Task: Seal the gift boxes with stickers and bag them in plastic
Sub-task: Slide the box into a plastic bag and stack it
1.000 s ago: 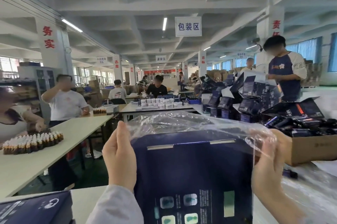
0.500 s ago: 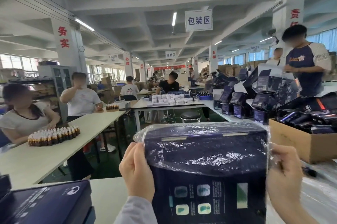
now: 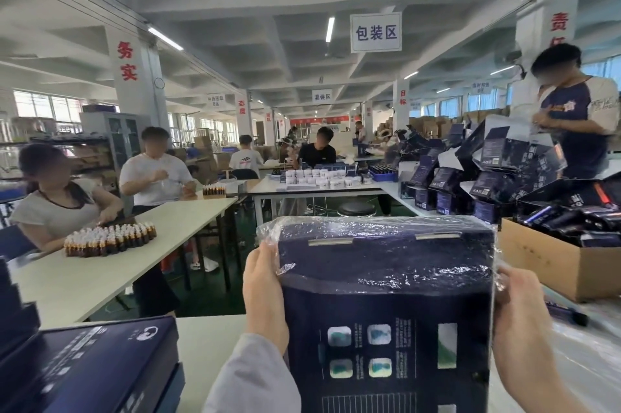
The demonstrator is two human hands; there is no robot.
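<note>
You hold the gift box upright in front of you, above the near edge of the bench, with its printed face turned towards you. A clear plastic bag is drawn over the top of the box. The film lies wrinkled and shiny across the upper part and bunches loosely at the top left corner. How far down the box it reaches you cannot tell from here.

Your left hand grips the left side of the box, with the back of the hand towards you and the fingers wrapped round the edge. Your right hand grips the right side in the same way, with crumpled film pressed against it.

At the near left corner of the bench a stack of dark blue boxes lies flat, just beside your left sleeve. Along the right side of the bench, loose clear plastic sheets lie spread out. Beyond them an open cardboard carton is filled with dark packets. Behind the carton is a heap of open dark blue cartons, and a person in a dark shirt stands over it.

On the long bench to your left, a block of small brown bottles stands near the far edge, in front of a seated person. A black stool stands on the floor between the benches.
</note>
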